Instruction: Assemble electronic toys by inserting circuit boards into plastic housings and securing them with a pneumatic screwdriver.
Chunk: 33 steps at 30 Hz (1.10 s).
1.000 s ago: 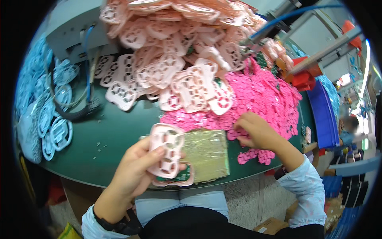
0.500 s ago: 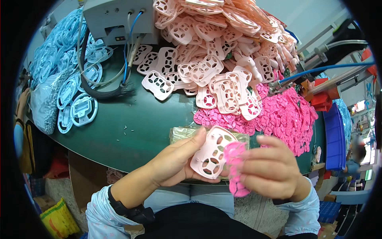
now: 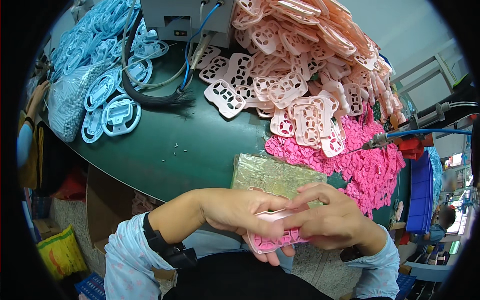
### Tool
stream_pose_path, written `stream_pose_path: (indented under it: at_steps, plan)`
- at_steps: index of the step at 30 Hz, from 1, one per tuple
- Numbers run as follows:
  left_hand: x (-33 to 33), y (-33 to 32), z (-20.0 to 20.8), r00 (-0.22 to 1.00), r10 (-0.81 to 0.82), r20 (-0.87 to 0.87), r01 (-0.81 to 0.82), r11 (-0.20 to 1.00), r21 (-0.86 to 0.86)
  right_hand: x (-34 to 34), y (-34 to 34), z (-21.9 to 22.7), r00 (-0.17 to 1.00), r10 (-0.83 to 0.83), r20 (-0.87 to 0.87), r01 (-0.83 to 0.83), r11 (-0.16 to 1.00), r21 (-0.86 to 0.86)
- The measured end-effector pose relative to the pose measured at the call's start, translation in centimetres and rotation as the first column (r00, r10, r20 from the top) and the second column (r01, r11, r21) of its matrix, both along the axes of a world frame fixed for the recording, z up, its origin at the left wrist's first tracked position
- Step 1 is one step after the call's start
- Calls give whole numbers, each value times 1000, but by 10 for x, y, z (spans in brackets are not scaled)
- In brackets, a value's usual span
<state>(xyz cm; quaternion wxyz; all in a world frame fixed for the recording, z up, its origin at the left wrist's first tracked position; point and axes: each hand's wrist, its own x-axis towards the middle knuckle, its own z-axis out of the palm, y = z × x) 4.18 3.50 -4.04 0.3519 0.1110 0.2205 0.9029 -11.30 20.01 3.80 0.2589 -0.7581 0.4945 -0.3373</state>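
Observation:
My left hand and my right hand meet just below the table's near edge, both gripping one pale pink plastic frame. A bright pink insert shows on its underside, between my fingers. The frame lies nearly flat and is mostly hidden by my fingers. Just beyond my hands a shiny yellow-green pad lies on the green table.
A big heap of pale pink frames fills the back right, with a pile of small bright pink parts beside it. Light blue ring parts and a bag of white beads lie left. A grey machine with cables stands behind.
My hands have dropped from the pad to below the table edge. The frame, upright in my left hand before, is now flat between both hands with the pink insert against it.

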Motion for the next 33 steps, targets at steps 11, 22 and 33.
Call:
stream_pose_path:
  at_steps: [11, 22, 33]
  plan:
    - [6, 4, 16, 966, 257, -14, -246, 907, -342, -2, 6, 25, 764, -622, 168, 415, 674, 611]
    - [5, 28, 20, 874, 469, -126, -459, 714, -529, 25, 7, -15, 598, -733, 324, 477, 650, 592]
    - [10, 26, 35, 773, 634, 27, -538, 677, -501, 10, 17, -24, 413, -579, 702, 222, 812, 539]
